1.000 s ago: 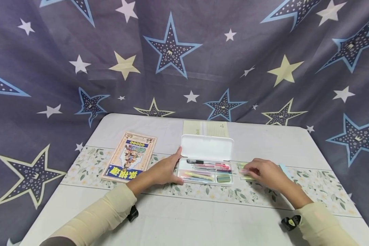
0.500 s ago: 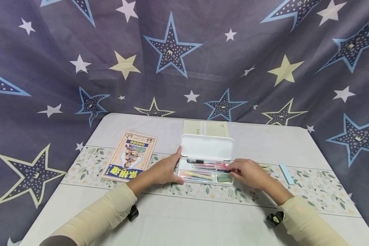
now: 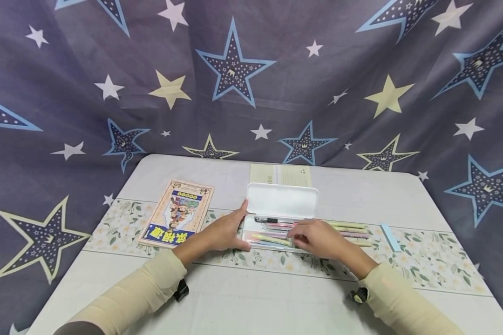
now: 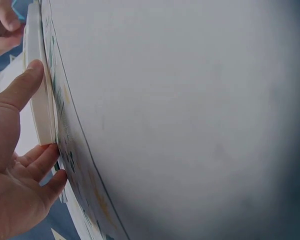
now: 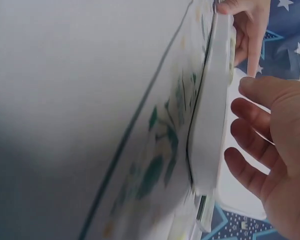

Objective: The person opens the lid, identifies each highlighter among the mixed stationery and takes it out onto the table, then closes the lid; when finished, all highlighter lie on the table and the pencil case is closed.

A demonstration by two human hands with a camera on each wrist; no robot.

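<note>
In the head view, a white pencil case (image 3: 282, 200) stands with its lid raised and several pens (image 3: 272, 239) inside. My left hand (image 3: 226, 229) grips its left end. The left wrist view shows the thumb (image 4: 27, 85) along the front wall and the fingers round the end. My right hand (image 3: 318, 238) is over the case's right part, hiding the small compartment there. Its fingers (image 5: 250, 135) are loosely bent above the case in the right wrist view, and nothing shows between them. Several slim pens (image 3: 352, 230) lie on the table just right of the case, partly behind this hand.
A book (image 3: 178, 213) with an illustrated cover lies to the left. Behind the raised lid is a pale yellow notebook (image 3: 280, 175). A light blue strip (image 3: 390, 237) rests at the right on the flowered band of the tablecloth (image 3: 436, 260). A star-patterned curtain (image 3: 243, 125) hangs behind.
My right hand has moved left from the pens on the table to over the case's right part, uncovering those pens and the blue strip. The left hand has stayed still.
</note>
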